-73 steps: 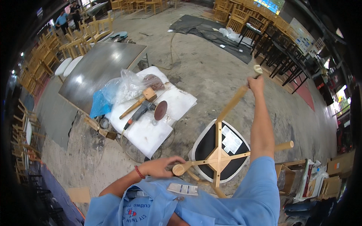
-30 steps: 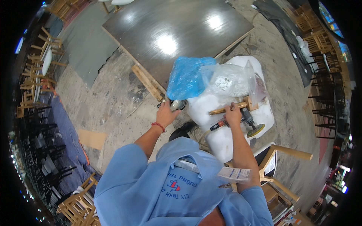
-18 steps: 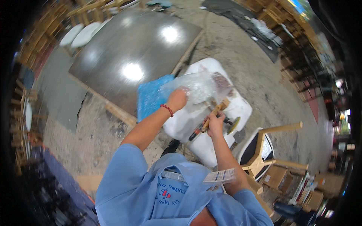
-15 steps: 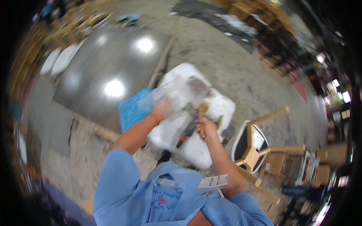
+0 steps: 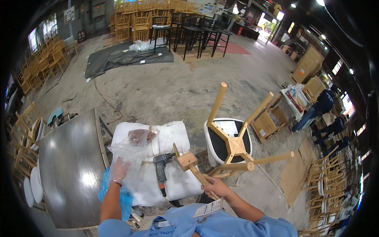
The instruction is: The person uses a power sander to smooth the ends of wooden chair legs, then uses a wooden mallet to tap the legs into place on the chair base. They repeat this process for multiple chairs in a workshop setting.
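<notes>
My left hand [image 5: 121,170] is closed on a clear plastic bag [image 5: 132,152]; the film veils its fingers. Dark reddish-brown contents [image 5: 141,137] show in the bag's far end. In my right hand [image 5: 216,187] is the handle of a wooden mallet, its block head [image 5: 186,161] raised toward the middle. Between my hands a grey and black power drill [image 5: 161,170] lies on a white padded surface [image 5: 177,189]. Blue plastic sheeting [image 5: 103,189] hangs beside my left forearm.
An upturned chair [image 5: 233,146], its wooden legs in the air, stands right of the padded surface. A dark metal-topped table [image 5: 71,170] is close on the left. Cardboard boxes [image 5: 270,122] lie farther right, near a person in dark clothes [image 5: 319,106]. Black stools [image 5: 193,37] stand far ahead.
The view has tilted up and turned right, bringing the far hall into sight. My left hand remains at the clear bag, and the mallet stays in my right hand.
</notes>
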A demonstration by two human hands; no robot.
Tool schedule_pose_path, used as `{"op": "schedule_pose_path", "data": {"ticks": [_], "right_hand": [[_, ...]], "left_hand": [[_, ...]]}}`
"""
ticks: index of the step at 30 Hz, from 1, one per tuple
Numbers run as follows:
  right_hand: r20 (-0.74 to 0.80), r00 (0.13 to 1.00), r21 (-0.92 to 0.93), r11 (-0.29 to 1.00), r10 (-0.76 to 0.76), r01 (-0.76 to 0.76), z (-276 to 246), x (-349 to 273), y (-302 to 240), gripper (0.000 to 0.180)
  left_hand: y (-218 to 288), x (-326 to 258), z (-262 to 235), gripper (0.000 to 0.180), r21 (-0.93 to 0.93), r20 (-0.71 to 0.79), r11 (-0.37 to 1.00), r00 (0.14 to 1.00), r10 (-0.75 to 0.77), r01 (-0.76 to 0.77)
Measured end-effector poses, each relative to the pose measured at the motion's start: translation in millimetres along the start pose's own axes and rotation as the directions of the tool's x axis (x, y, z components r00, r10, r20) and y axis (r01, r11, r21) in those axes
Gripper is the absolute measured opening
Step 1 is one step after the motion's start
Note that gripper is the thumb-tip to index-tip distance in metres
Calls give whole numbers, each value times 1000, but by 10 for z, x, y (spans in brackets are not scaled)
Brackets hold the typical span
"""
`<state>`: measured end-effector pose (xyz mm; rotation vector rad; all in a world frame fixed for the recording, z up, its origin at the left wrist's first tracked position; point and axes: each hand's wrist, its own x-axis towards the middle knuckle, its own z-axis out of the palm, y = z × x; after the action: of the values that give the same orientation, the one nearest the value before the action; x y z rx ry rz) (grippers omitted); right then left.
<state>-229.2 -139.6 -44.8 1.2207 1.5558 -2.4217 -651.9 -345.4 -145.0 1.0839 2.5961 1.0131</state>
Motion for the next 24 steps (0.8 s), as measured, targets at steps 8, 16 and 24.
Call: {"op": "schedule_pose_path", "data": {"ticks": [8,16,24], "right_hand": [[73,982,-11,984,-176,177,-37,-206,-228,64],[180,953,-49,965,-244,257,-132,-687,-563,46],[98,875,-179,857,-474,484,-979,-1320,-259,41]], "left_hand": [[-2,-9,-190,18,-880,391,117,843,-371,460],[430,-470,-78,21,-985,174,-111,813,-555,135],[793,-1417,-434,66,-552,165,-458,630,759,696]]}}
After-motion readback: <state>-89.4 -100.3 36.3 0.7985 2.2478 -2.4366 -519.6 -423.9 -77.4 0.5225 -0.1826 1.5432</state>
